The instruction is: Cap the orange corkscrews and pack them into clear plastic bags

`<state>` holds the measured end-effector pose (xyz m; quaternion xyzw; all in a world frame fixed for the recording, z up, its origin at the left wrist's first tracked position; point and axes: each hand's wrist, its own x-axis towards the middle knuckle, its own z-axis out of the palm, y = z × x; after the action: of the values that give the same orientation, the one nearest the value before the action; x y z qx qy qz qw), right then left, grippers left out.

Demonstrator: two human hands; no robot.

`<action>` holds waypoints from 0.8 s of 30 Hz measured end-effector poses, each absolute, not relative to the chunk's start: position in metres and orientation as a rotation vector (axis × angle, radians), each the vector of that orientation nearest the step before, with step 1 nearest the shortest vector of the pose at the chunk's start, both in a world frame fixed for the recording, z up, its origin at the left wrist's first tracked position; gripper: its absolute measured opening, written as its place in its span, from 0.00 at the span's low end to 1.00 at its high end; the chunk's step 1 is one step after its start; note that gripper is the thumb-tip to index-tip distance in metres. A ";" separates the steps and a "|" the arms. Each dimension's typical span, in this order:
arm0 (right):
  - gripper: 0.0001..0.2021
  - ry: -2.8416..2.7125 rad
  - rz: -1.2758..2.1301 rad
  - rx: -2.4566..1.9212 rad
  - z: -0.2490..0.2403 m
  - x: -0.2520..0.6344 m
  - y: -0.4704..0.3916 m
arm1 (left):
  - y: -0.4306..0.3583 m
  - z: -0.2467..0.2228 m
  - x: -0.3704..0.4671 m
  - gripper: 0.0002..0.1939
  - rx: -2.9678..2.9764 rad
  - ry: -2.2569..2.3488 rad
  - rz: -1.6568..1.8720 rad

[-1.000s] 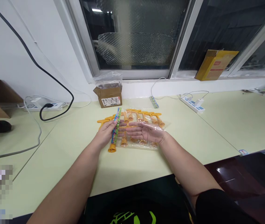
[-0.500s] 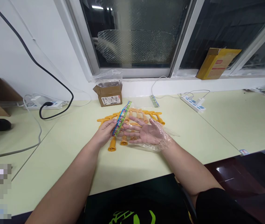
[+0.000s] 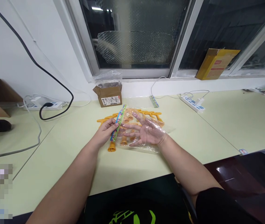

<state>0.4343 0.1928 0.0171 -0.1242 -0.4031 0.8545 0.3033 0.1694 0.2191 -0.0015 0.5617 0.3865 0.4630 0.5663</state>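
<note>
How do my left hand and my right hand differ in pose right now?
Your left hand is closed, gripping the patterned strip of the clear bag; your right hand is open, fingers spread. Your left hand shows its thumb side, your right hand its palm. Your right hand is seen through the film, while your left hand is outside it. Both are bare, above the table.

Pinching a clear plastic bag [image 3: 149,148] by its printed strip [image 3: 121,115] with the left hand [image 3: 104,131]; spreading the right hand [image 3: 149,133] inside or behind the bag, unclear which, over yellow trumpet-shaped pieces [image 3: 111,147] on the table [image 3: 64,161]. Facing a window [image 3: 143,21], a small cardboard box [image 3: 110,93] and a power strip [image 3: 192,105].
</note>
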 end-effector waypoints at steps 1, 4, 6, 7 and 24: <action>0.34 -1.074 2.250 -0.307 0.018 0.436 0.193 | 0.219 -0.001 0.169 0.19 1.309 0.905 1.084; 0.34 -1.068 2.218 -0.278 0.018 0.437 0.193 | 0.218 0.002 0.169 0.19 1.284 0.918 1.071; 0.34 -1.054 2.220 -0.269 0.017 0.437 0.193 | 0.217 0.003 0.169 0.18 1.284 0.922 1.070; 0.35 -1.046 2.223 -0.263 0.016 0.437 0.193 | 0.217 0.003 0.170 0.18 1.286 0.921 1.073; 0.33 -0.967 2.186 -0.296 0.021 0.446 0.196 | 0.221 0.005 0.161 0.16 1.114 0.888 1.119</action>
<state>0.4459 0.1962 0.0212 -0.1148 -0.3749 0.8474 0.3581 0.1608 0.2207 0.0050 0.4841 0.3855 0.4860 0.6172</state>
